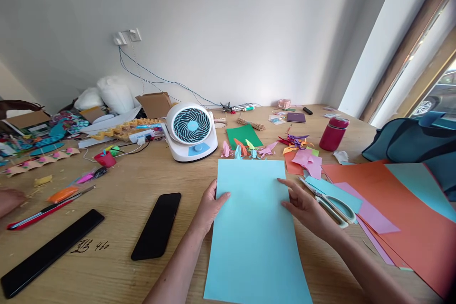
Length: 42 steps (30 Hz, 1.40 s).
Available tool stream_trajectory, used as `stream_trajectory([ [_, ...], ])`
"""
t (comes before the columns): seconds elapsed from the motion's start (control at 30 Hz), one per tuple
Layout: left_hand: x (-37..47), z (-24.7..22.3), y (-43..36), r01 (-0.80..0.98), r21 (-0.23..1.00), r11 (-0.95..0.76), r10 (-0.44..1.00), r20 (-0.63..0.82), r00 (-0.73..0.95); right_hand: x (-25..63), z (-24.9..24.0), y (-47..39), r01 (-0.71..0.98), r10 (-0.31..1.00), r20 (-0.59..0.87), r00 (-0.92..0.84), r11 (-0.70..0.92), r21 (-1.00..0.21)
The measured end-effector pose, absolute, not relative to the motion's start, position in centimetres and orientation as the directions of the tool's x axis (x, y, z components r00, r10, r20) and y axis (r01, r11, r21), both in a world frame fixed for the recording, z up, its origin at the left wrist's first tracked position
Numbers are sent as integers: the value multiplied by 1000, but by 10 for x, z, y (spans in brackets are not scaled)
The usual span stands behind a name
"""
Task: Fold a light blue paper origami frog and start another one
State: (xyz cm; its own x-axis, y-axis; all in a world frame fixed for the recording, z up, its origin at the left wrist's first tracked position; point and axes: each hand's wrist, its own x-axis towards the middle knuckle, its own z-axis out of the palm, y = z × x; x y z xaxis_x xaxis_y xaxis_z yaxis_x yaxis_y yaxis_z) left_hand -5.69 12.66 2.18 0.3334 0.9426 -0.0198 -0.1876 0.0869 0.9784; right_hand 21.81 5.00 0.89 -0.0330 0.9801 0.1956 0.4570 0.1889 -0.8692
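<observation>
A large sheet of light blue paper point(254, 237) lies in front of me, its far edge near the small folded paper pieces. My left hand point(211, 206) grips the sheet's left edge, thumb on top and the other fingers mostly hidden beneath. At the right edge, my right hand point(302, 206) holds the sheet with thumb and index finger over its face; the remaining fingers are partly hidden. Just right of that hand lie scissors point(329, 202) with pale handles, on blue and pink paper scraps. Several folded paper pieces point(238, 152) in pink, orange and blue sit beyond the sheet.
A white fan point(192, 128) stands behind to the left, a black phone point(156, 225) nearer. Orange paper point(402, 199) spreads at right beside a blue bag point(409, 137) and a red flask point(334, 134). Another person's hand point(10, 202) shows at the left edge, near a utility knife point(53, 206).
</observation>
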Motion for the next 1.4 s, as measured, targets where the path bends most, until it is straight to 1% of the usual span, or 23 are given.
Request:
stream_trajectory([
  [0.1,-61,13,131,-113,992,63,961,-30,275,222,3,51,423,988,123,-97,153,-893],
  [0.23,-72,4,137,-64,997,49,985,-38,170,228,-10,47,360,965,5,-261,102,-927],
  [0.3,-77,4,138,-67,995,72,990,-62,130,229,-13,41,388,953,2,-303,126,-913],
  [0.37,-79,6,138,-84,991,102,989,-92,119,226,-12,34,469,952,40,-304,186,-864],
  [0.43,-80,8,136,-106,985,133,984,-119,132,221,-6,29,570,932,130,-339,313,-759],
  [0.5,-81,11,135,-116,979,169,976,-150,157,217,1,26,640,870,230,-436,480,-600],
  [0.57,-80,14,132,-106,972,209,964,-187,190,214,7,25,694,811,283,-512,585,-420],
  [0.67,-76,17,127,-61,966,252,942,-230,246,212,13,24,748,760,280,-587,641,-171],
  [0.7,-75,18,126,-35,969,246,941,-230,248,211,15,23,754,751,269,-603,647,-113],
  [0.77,-71,16,124,48,979,198,953,-204,226,209,18,19,760,746,246,-619,647,-52],
  [0.87,-68,9,124,277,957,84,973,-139,185,204,22,15,760,748,238,-619,647,-57],
  [0.93,-68,4,124,493,870,5,987,-84,139,202,23,13,746,746,215,-630,658,-99],
  [1.0,-69,-1,123,652,751,-107,991,28,129,201,22,12,724,742,169,-649,670,-163],
  [1.1,-71,-3,121,769,568,-294,954,225,199,200,20,13,708,746,109,-657,661,-248],
  [1.17,-70,1,119,776,481,-407,908,308,285,201,19,14,711,761,114,-639,641,-291],
  [1.2,-69,4,118,747,473,-468,881,317,351,201,19,14,710,768,123,-628,631,-313],
  [1.23,-67,8,116,691,499,-523,852,295,432,202,19,14,708,775,131,-619,622,-336],
  [1.27,-65,12,115,622,553,-554,821,243,516,202,19,15,703,780,136,-611,613,-360],
  [1.33,-62,19,111,534,660,-529,770,108,629,204,19,16,693,790,130,-599,593,-410],
  [1.4,-60,23,108,514,712,-478,740,12,672,206,21,17,682,801,114,-587,566,-464],
])
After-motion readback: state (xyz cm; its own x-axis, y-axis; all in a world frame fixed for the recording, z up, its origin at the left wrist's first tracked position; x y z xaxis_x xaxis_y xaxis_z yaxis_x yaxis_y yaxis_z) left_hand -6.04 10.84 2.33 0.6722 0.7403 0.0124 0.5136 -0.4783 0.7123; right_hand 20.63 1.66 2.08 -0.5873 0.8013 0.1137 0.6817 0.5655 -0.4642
